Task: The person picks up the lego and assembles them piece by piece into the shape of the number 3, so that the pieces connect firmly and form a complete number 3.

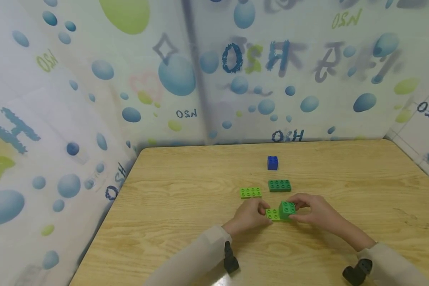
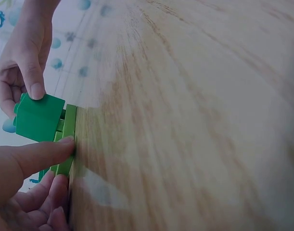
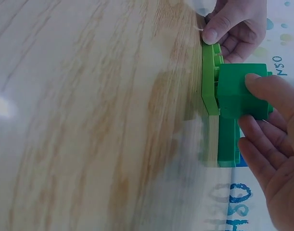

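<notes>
A light green toy brick [image 1: 273, 214], flat and studded, lies on the table. My left hand [image 1: 249, 216] pinches its left end between thumb and fingers. My right hand [image 1: 316, 211] holds a taller green brick [image 1: 287, 209] at the light green brick's right end. In the left wrist view the green brick [image 2: 40, 117] sits slightly tilted against the studs of the light green brick [image 2: 66, 139]. The right wrist view has my right thumb on the side of the green brick [image 3: 241, 90]; whether it is fully seated on the studs I cannot tell.
Behind my hands lie another light green flat brick [image 1: 251, 193] and a dark green flat brick [image 1: 279, 186]. Farther back stands a small blue brick [image 1: 273, 163]. The wooden table [image 1: 186, 171] meets a patterned curtain [image 1: 214, 79] at its far edge.
</notes>
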Available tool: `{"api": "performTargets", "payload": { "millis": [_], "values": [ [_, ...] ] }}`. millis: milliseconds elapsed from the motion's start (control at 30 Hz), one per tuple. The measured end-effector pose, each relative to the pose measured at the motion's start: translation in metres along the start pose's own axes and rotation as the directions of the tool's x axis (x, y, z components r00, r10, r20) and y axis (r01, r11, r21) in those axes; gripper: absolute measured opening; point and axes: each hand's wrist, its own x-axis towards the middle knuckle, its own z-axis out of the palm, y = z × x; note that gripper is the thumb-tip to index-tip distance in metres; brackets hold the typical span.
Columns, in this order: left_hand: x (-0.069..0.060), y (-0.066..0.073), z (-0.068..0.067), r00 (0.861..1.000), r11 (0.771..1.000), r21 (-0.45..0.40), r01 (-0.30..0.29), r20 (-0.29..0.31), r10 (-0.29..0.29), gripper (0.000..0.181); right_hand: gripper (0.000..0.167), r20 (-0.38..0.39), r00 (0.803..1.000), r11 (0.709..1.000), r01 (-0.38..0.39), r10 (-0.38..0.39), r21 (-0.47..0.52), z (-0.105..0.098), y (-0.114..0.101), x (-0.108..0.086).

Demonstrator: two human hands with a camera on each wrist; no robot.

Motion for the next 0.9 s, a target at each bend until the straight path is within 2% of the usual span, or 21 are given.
{"api": "performTargets", "payload": {
  "millis": [267,667,900],
  "values": [
    [0.0003,0.0002,-0.0004,1.0,1.0,-0.005,0.004,0.0,-0.004,0.034,0.036,-0.023,1.0,1.0,0.019,-0.02,-0.016,0.0032,-0.0014,0.001],
    [0.0013,-0.0001,0.0007,1.0,1.0,0.008,-0.004,-0.004,0.004,0.033,0.037,-0.013,1.0,1.0,0.003,-0.003,-0.014,0.0026,-0.0034,0.0018],
    [0.0014,-0.0005,0.0006,1.0,1.0,0.014,-0.006,-0.001,0.006,0.033,0.033,0.017,0.999,0.999,0.03,-0.029,-0.03,0.0007,-0.0025,0.0053]
  ]
}}
